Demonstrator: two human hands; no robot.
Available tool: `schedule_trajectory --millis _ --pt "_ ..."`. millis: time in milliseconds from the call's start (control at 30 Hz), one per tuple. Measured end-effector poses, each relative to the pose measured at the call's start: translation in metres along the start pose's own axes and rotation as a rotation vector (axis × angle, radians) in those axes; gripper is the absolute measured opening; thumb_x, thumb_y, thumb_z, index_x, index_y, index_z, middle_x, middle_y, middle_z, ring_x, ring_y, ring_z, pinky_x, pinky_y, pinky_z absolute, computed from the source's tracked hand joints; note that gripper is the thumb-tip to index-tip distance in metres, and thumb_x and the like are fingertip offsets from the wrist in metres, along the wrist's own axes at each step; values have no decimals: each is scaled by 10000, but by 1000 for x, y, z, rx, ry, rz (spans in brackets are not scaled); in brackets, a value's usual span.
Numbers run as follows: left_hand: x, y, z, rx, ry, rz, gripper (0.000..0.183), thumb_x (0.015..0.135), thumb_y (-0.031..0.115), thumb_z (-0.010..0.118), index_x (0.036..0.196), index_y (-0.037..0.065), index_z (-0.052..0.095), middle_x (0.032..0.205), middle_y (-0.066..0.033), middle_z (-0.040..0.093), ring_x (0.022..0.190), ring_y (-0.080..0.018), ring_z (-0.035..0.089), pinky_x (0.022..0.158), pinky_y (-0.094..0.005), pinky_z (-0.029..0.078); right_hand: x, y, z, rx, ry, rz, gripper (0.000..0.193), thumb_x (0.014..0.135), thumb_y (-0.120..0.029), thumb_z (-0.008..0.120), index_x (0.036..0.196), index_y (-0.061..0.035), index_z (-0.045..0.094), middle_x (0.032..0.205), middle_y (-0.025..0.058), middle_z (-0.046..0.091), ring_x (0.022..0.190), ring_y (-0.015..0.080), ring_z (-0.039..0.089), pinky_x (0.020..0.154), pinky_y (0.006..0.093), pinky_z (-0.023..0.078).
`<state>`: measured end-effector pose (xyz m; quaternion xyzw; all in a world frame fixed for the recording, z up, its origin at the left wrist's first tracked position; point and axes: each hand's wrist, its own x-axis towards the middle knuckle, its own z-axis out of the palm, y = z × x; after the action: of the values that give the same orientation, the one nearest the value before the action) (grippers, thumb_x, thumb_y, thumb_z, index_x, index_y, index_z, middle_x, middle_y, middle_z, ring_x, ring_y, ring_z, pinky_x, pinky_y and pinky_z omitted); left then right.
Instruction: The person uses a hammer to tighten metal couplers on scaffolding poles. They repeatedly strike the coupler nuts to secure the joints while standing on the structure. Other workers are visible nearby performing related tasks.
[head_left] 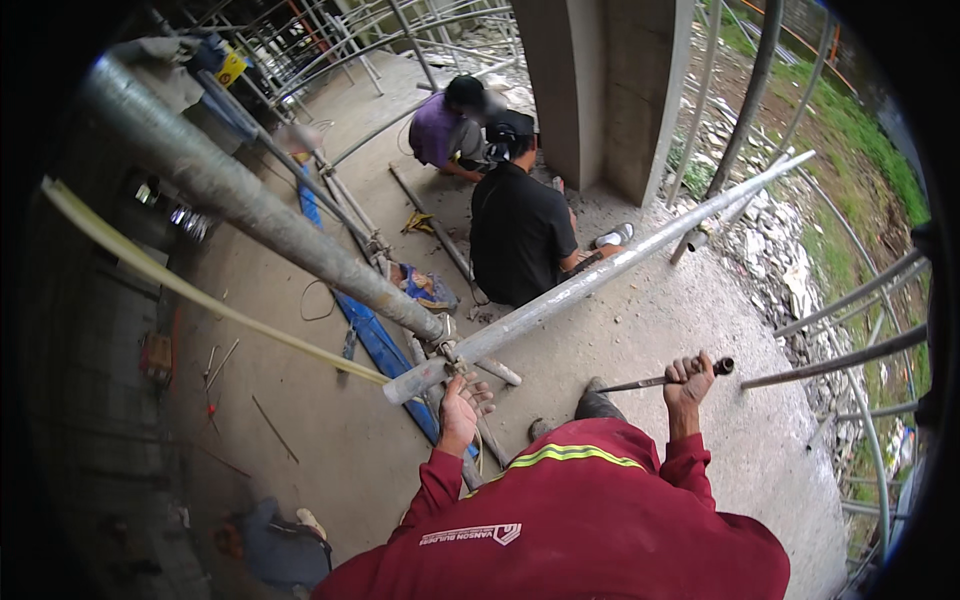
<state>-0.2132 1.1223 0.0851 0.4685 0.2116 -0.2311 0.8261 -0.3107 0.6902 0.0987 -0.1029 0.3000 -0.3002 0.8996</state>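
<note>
In my closed right hand (687, 383) is a dark steel scaffold spanner (640, 383). Its socket head sticks out to the right of the fist, and its tapered shank points left past my boot. My left hand (464, 408) is turned palm up with its fingers spread, just under a scaffold coupler (447, 348). Whether a fingertip touches the coupler, I cannot tell. At that coupler a light grey pipe (600, 275) crosses a thicker weathered pipe (260, 225).
Two people crouch ahead, one in a black shirt (522, 225), one in purple (435, 130), beside a concrete column (610, 100). A pale yellow strip (200, 290) slants in from the left. Blue sheeting (375, 345) and loose rods lie on the floor. Another person (285, 545) is at lower left.
</note>
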Motion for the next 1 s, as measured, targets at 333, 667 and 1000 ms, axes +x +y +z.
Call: schedule_trajectory --millis 333,667,1000 --pt "-8 3 4 498 434 649 248 923 290 699 948 46 660 785 -50 663 703 -165 648 597 -320 538 -20 -16 -51 -101 19 158 392 964 -249 608 636 -199 398 523 -70 290 418 82 252 404 259 220" --pt "17 66 -16 1689 1336 1092 258 885 373 646 864 131 732 924 -45 709 919 -257 623 860 -469 421 9 -112 -136 -848 21 412 275 896 -192 686 794 -185 431 546 -76 332 428 83 336 419 257 272" --pt "29 58 -29 1716 1548 1311 344 875 328 576 687 92 741 752 -116 711 790 -280 659 807 -423 403 163 -120 -410 -1063 226 632 300 902 -187 633 714 -188 399 517 -44 306 392 111 270 395 283 235"
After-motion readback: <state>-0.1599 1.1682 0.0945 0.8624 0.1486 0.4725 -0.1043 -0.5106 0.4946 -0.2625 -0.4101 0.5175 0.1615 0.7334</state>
